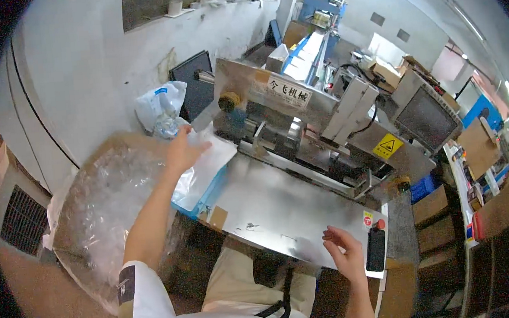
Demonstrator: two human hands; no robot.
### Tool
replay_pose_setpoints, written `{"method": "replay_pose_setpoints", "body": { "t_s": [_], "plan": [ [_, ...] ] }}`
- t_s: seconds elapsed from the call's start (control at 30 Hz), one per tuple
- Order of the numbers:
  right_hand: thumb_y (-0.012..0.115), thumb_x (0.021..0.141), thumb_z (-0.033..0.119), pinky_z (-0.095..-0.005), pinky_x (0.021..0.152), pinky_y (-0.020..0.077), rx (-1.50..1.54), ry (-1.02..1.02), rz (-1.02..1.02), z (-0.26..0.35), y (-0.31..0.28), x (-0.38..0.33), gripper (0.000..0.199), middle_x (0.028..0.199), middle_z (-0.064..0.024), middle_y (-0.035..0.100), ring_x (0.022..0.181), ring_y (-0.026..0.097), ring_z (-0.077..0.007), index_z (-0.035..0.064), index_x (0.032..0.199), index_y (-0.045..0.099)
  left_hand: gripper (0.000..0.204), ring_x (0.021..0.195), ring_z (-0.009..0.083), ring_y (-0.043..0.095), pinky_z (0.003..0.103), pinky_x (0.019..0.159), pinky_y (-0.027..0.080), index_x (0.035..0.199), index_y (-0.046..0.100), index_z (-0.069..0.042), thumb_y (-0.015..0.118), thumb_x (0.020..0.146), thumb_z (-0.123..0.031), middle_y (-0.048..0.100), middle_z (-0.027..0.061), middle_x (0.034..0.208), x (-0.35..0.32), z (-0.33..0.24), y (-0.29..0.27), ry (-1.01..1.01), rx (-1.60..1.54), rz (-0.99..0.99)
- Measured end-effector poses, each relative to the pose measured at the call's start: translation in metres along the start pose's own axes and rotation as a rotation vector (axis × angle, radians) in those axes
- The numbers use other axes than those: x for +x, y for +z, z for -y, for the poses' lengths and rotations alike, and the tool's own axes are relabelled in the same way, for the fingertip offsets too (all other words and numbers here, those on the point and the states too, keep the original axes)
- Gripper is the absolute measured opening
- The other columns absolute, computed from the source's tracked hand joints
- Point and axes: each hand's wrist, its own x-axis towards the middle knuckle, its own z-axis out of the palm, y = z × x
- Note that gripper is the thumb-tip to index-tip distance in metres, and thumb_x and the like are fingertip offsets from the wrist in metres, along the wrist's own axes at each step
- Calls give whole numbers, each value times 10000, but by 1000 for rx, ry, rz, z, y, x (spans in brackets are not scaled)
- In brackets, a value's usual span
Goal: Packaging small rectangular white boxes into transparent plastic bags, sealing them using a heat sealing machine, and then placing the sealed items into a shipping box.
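My left hand reaches out over a stack of white plastic film or bags, its fingers apart. The stack lies at the left end of the metal table, with a blue edge showing beneath it. Whether the fingertips touch the top layer, I cannot tell. My right hand hovers by the table's front edge, open and holding nothing. Close to its right is a black phone-like device, below a red button. A machine with rollers and a steel panel stands behind the bare metal tabletop.
A large carton full of crumpled clear plastic sits at my left. Behind my left hand is a white plastic bag. A screen and a warning sign are on the machine's right side. Cardboard boxes fill the right.
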Motion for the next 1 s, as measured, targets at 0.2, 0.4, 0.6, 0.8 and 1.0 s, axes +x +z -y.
{"method": "replay_pose_setpoints", "body": {
  "t_s": [0.2, 0.4, 0.6, 0.8, 1.0],
  "plan": [
    [694, 881, 42, -312, 866, 551, 3, -119, 68, -9, -3, -1, 361, 1051, -145, 706, 972, 691, -193, -27, 1226, 612, 302, 863, 357, 684, 436, 764, 512, 962, 695, 5, 620, 907, -283, 690, 225, 863, 14, 66, 27, -73, -148, 171],
    [698, 876, 96, -331, 858, 553, 132, -61, 40, -28, -13, -21, 359, 1122, -146, 696, 986, 697, -228, 10, 1217, 626, 267, 838, 309, 690, 386, 757, 516, 1032, 706, -14, 623, 927, -245, 701, 210, 900, 10, 85, 3, 3, -306, -183],
    [807, 776, 216, -435, 1004, 462, -236, -344, -259, 6, -16, -18, 587, 1295, -192, 574, 1217, 548, -360, 24, 1277, 571, 180, 889, 256, 704, 349, 797, 540, 1008, 727, -50, 677, 863, -145, 730, 122, 977, -89, -146, -67, 103, -291, 542],
    [702, 859, 179, -358, 641, 524, -185, -289, 92, 17, 11, -11, 130, 792, -110, 670, 700, 654, -301, 55, 882, 675, 170, 776, 152, 693, 279, 726, 550, 1006, 717, -13, 688, 894, -137, 727, 121, 889, -177, -209, -83, 194, -577, 966],
    [730, 798, 150, -375, 695, 532, -235, -444, -145, 11, 2, -29, 99, 858, -89, 664, 831, 657, -291, 68, 824, 680, 222, 580, 24, 530, 216, 491, 395, 809, 638, -14, 657, 952, -183, 648, 33, 671, -210, -192, -77, -379, -558, 1249]
  ]
}}
